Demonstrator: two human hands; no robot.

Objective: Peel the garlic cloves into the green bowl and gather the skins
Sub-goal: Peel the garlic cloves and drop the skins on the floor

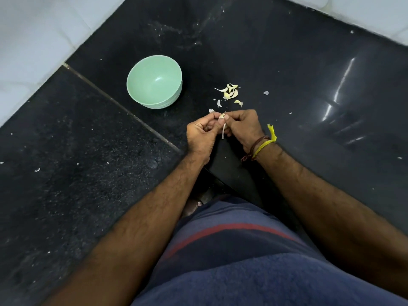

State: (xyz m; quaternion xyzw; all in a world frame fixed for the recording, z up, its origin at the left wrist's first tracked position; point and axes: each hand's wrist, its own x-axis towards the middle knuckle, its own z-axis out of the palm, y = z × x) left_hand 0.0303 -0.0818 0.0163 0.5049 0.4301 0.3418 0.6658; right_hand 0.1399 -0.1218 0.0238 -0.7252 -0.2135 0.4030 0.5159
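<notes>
Both hands, the left hand (202,131) and right hand (241,127), pinch one garlic clove (221,117), pulling skin, while the green bowl (154,81) is empty and more cloves (230,92) wait on the counter (287,62).

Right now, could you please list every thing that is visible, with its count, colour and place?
green bowl: one, pale green, empty, on the black counter, left of the cloves.
garlic cloves: small pile, yellowish, right of the bowl.
skins: a few scraps, whitish, scattered near the pile.
held clove: one, pale, between both hands.
wrist threads: yellow and brown, right wrist.
left hand: pinches the clove.
right hand: pinches the clove, pulling a skin strip.
</notes>
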